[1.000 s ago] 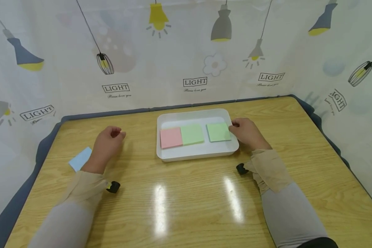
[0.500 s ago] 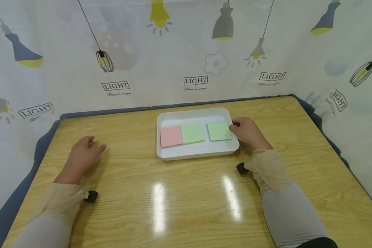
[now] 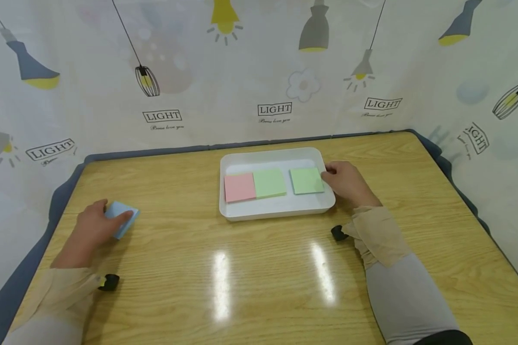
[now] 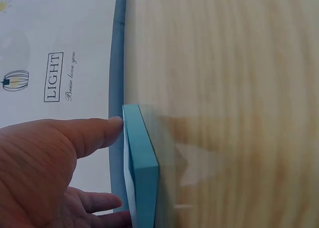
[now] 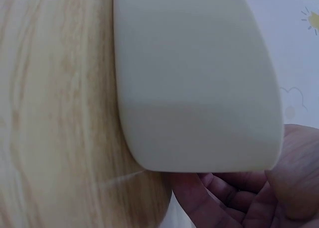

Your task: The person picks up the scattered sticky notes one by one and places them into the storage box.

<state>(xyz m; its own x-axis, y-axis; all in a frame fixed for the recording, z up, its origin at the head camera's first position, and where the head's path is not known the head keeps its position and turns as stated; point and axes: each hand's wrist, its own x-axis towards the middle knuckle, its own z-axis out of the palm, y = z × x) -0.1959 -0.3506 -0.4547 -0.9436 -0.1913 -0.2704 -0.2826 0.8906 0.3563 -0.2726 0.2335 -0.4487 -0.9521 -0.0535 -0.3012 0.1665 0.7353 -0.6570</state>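
Note:
My left hand (image 3: 96, 224) is at the left of the table and holds a light blue sticky note pad (image 3: 120, 211) between thumb and fingers. In the left wrist view the thumb touches the upper end of the blue pad (image 4: 145, 163); other fingertips reach its lower end, partly hidden. A white tray (image 3: 276, 210) stands at the middle back. My right hand (image 3: 348, 182) grips its right end, thumb at the rim and fingers curled below it. Inside the tray lie a pink pad (image 3: 240, 187), a green pad (image 3: 269, 182) beside it, and another green pad (image 3: 306, 180) apart to the right.
The wood-grain table (image 3: 267, 278) has a blue-grey edging along its back and sides. A white curtain (image 3: 224, 96) printed with lamps stands behind and around it. Small black wrist cameras (image 3: 109, 282) hang from both sleeves.
My left hand has moved left and down over the blue pad and taken hold of it; the pad has turned and shifted right. The right hand stays at the tray.

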